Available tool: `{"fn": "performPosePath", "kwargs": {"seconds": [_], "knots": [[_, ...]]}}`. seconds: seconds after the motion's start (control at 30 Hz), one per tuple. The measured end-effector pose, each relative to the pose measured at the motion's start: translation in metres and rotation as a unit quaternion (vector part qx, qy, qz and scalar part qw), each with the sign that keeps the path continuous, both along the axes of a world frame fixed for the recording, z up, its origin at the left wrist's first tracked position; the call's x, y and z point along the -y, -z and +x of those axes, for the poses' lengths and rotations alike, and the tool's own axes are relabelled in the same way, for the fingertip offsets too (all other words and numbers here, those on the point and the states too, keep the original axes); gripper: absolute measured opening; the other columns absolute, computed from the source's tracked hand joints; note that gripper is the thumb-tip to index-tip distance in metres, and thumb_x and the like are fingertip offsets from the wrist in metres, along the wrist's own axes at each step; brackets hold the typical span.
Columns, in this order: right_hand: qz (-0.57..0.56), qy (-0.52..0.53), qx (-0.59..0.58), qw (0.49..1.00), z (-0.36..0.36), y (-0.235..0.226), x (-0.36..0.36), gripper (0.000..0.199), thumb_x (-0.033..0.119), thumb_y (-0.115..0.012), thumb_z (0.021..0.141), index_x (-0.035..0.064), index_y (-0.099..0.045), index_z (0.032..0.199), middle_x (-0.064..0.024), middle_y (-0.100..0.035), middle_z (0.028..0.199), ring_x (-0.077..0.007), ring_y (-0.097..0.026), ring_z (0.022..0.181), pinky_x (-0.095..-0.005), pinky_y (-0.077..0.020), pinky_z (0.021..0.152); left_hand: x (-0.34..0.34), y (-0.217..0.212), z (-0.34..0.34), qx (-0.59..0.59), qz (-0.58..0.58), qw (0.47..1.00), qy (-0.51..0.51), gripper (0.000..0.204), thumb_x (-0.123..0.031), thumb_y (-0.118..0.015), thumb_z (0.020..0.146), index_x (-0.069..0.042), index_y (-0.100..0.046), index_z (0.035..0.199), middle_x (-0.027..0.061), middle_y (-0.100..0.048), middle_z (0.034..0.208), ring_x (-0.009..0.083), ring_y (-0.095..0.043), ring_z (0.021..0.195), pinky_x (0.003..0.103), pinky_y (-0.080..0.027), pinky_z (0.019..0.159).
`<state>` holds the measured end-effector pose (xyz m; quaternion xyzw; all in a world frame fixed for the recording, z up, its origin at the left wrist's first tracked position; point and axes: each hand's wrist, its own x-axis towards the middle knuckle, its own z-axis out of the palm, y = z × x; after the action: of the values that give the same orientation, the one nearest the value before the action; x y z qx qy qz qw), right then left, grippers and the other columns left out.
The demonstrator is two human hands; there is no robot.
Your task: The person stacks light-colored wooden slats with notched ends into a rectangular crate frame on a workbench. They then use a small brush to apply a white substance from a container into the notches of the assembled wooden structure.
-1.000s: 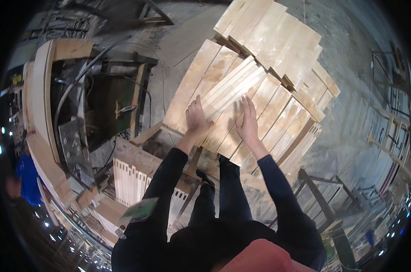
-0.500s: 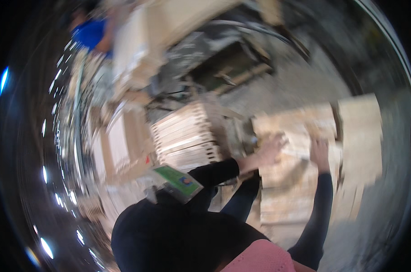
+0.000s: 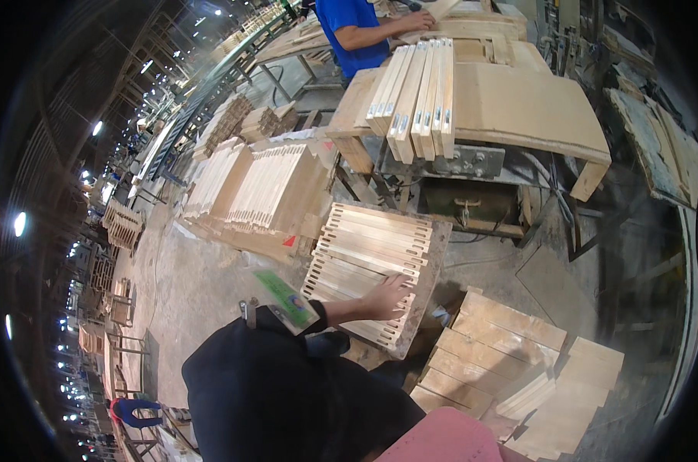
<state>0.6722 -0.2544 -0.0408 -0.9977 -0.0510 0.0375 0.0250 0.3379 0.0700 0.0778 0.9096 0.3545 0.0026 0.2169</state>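
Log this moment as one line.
left hand: flat on slotted wooden slats | right hand: out of view | plain boards: stacked beside | workbench: behind

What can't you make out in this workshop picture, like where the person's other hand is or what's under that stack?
- Right hand: nowhere in the head view; the dark-clothed body fills the lower edge.
- Left hand: rests on the slotted slats; whether the fingers grip one cannot be told.
- Under the slats: only the edge of a board shows.
- Person in blue: cut off by the top edge.
- Far racks: too small.
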Motion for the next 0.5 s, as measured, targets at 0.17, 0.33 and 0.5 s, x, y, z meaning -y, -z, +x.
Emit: {"fn": "performPosePath", "kwargs": {"seconds": [0.17,0.33,0.5], "knots": [[-0.073,0.092,-0.134,0.984,-0.027,0.033,-0.017,0.123,0.064,-0.080,0.064,-0.0017,-0.023,0.151,-0.0255,-0.056,0.115,-0.0386,-0.058,0.107,-0.0507,-0.0497,0.085,0.017,-0.006,-0.059,-0.062,0.010,0.998,-0.031,0.060,-0.032,-0.075,0.079,-0.005,-0.054,0.129,0.0240,-0.042,0.141,0.0431,-0.038,0.134,0.051,-0.033,0.111],[-0.053,0.211,-0.153,0.964,-0.034,0.070,-0.026,0.133,0.063,-0.081,0.061,0.0271,0.002,0.159,-0.0241,-0.045,0.131,-0.0415,-0.055,0.109,-0.0593,-0.0449,0.084,0.031,-0.024,-0.086,-0.125,-0.016,0.989,-0.075,0.058,-0.032,-0.073,0.080,-0.003,-0.058,0.128,0.0232,-0.045,0.141,0.0407,-0.040,0.133,0.050,-0.036,0.109],[-0.049,0.177,-0.144,0.972,-0.028,0.063,-0.012,0.127,0.055,-0.084,0.061,0.0213,-0.006,0.156,-0.0254,-0.044,0.131,-0.0411,-0.051,0.116,-0.0608,-0.0446,0.086,0.053,-0.028,-0.099,-0.162,-0.077,0.978,-0.106,0.056,-0.030,-0.073,0.081,-0.002,-0.059,0.128,0.0214,-0.048,0.137,0.0388,-0.044,0.131,0.046,-0.039,0.108]]}}
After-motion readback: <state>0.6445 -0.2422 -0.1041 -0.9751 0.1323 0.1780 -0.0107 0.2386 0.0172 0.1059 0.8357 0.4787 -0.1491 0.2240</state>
